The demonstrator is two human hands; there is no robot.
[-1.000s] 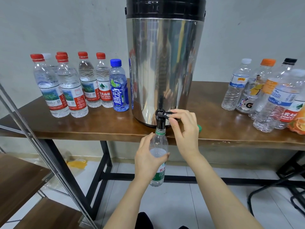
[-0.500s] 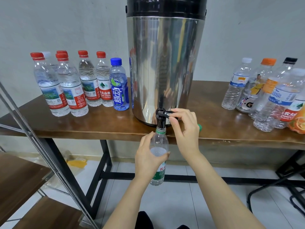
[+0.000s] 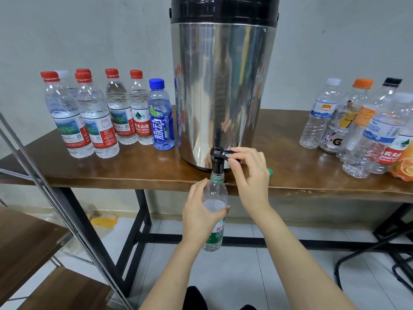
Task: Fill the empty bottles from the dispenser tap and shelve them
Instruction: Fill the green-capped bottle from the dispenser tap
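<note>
A tall steel dispenser [image 3: 223,90] with a black lid stands on the wooden table [image 3: 138,168]. Its black tap [image 3: 217,159] juts over the front edge. My left hand [image 3: 201,213] grips a clear green-labelled bottle [image 3: 215,193] upright, its open neck right under the spout; water stands at about shoulder height inside. My right hand [image 3: 250,173] pinches the tap's black lever. The bottle's green cap [image 3: 270,172] lies on the table behind my right hand.
Several capped, filled bottles [image 3: 98,115], red-capped plus one blue [image 3: 161,117], stand left of the dispenser. Several empty mixed bottles [image 3: 362,128] crowd the table's right end. A metal-framed wooden shelf [image 3: 26,245] is at lower left. Black chair legs [image 3: 380,258] are at lower right.
Both hands stay where they were, at the tap and on the bottle. The water level in the bottle has barely changed.
</note>
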